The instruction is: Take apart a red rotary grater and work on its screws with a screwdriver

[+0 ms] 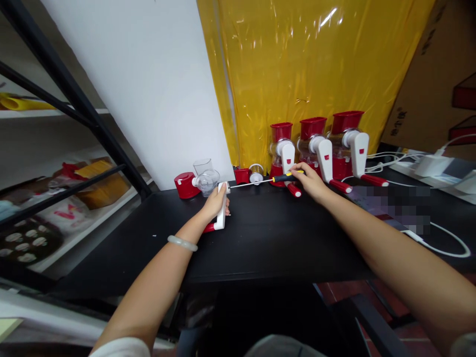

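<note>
My left hand (pixel 216 202) is closed around a white crank handle (pixel 221 214) with a red grip, just above the black table. In my right hand (pixel 310 182) is a screwdriver (pixel 283 177) with a black and yellow handle. Its long shaft points left, and the tip meets the top end of the crank handle. Behind my left hand stand a red base (pixel 186 185) and a clear plastic housing (pixel 205 176). A red part (pixel 242 175) and a drum-shaped grater (pixel 256 173) lie at the back, between the two hands.
Three red-and-white rotary graters (pixel 281 148) with cranks line the back right. A power strip (pixel 435 168), white cables and a partly blurred flat device (pixel 394 208) are on the right. A black-framed shelf (pixel 107 168) with bags stands left. Yellow wrapping (pixel 305 64) rises behind the table (pixel 275 238).
</note>
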The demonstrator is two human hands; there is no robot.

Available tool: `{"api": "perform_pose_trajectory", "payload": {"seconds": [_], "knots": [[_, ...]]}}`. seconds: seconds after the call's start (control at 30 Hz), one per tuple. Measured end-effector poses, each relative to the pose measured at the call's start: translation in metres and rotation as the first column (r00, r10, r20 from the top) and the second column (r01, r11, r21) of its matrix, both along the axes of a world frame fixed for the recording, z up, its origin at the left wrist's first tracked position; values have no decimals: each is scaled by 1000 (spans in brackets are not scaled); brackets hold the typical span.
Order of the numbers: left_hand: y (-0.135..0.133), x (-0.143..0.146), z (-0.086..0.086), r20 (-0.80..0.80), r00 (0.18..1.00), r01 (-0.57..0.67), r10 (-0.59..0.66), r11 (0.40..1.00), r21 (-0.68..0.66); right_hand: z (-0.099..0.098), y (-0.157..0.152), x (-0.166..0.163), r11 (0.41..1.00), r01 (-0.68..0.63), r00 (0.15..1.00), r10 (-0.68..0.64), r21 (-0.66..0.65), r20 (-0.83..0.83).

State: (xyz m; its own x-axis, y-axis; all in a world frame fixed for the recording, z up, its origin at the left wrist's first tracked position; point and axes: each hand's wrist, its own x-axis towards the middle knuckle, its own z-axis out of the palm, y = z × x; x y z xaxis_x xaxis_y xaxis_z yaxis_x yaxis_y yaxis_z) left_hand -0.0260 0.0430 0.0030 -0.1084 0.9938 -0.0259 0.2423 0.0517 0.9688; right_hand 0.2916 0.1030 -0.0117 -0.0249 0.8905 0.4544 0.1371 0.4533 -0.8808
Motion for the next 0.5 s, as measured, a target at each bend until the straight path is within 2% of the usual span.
{"api": "perform_pose_trajectory", "payload": {"seconds": [0.2, 0.3, 0.5], "knots": [[1, 0, -1, 4, 999, 38, -38, 999, -4, 5, 3, 5, 993, 89, 987, -99, 82, 127], [1, 1, 0, -2, 999, 38, -38, 999, -19, 3, 7, 5, 994, 62, 996, -68, 93, 63], [-2, 3, 2, -9, 1000, 12, -13, 999, -42, -1, 7, -2, 998, -44, 990, 39, -34, -139]]}}
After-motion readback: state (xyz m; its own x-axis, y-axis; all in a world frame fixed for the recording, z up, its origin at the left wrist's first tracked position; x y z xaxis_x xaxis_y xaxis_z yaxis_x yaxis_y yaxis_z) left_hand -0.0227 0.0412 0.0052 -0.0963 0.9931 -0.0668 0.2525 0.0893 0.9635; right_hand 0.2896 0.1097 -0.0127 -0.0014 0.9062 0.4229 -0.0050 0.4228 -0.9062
